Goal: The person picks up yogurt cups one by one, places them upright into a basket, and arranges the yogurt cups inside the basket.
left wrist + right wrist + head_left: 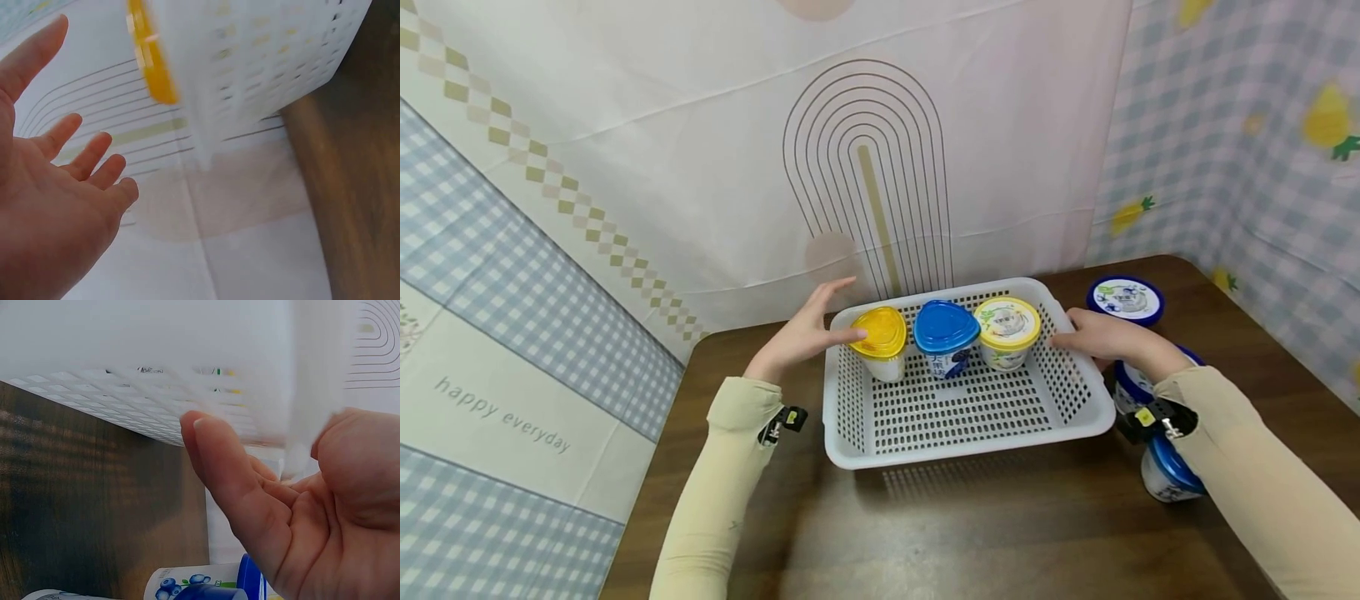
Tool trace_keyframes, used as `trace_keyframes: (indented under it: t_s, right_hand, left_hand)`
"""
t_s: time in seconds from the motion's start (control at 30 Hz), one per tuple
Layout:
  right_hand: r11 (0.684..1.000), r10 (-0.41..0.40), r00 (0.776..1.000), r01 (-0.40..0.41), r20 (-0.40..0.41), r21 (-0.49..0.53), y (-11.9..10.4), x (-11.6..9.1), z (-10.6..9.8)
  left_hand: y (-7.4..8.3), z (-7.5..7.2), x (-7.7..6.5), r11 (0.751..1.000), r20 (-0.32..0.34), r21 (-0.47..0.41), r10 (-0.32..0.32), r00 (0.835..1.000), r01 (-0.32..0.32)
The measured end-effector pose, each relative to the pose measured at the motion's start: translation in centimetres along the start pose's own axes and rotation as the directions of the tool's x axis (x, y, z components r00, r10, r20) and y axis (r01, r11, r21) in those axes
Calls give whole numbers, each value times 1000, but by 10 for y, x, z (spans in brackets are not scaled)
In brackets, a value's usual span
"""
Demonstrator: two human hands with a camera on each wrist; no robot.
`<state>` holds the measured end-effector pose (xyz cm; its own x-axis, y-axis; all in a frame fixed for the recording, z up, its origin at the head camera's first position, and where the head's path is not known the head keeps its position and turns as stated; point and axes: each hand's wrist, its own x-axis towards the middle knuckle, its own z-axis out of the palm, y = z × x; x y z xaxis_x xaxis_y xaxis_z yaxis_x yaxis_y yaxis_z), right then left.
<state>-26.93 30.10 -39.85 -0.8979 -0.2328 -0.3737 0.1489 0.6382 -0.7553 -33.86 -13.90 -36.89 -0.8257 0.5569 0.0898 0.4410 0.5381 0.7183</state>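
A white perforated plastic basket (pixel 955 446) holds three yogurt cups along its far side. They are a yellow-lidded cup (pixel 881 333), a cup with a blue three-cornered lid (pixel 946 329) and a tub with a round yellow lid (pixel 1007 325). My right hand (pixel 1108 337) grips the basket's right rim, thumb inside and fingers curled underneath. In the right wrist view the basket's underside shows above the table. My left hand (pixel 812 329) is spread at the basket's left end; in the left wrist view its fingers (pixel 94 153) stand apart from the basket and hold nothing.
On the right of the brown wooden table (pixel 925 542) stand a tub with a blue-rimmed round lid (pixel 1126 300) and a blue-lidded cup (pixel 1168 471). Another blue-lidded tub (pixel 1131 387) is partly hidden by my right arm. A patterned cloth (pixel 700 167) hangs behind the table.
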Motion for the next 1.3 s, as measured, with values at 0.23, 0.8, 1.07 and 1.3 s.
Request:
trace_keyframes:
  t_s: [0.23,0.8,1.07,1.3]
  right_hand:
    - [1000,-8,1000,7,14,15,-1,-2,0]
    - [1000,-26,1000,26,13,8,0,-1,0]
    - [1000,-16,1000,16,11,21,1,1,0]
    - [1000,-5,1000,5,6,19,1,1,0]
  left_hand:
    - [0,-11,-12,999,-73,19,-28,997,29]
    - [-23,8,-37,990,-157,36,-129,979,137]
    - [-29,26,-48,985,-167,-33,-175,970,172]
    - [-31,39,-51,983,-164,-80,-176,971,164]
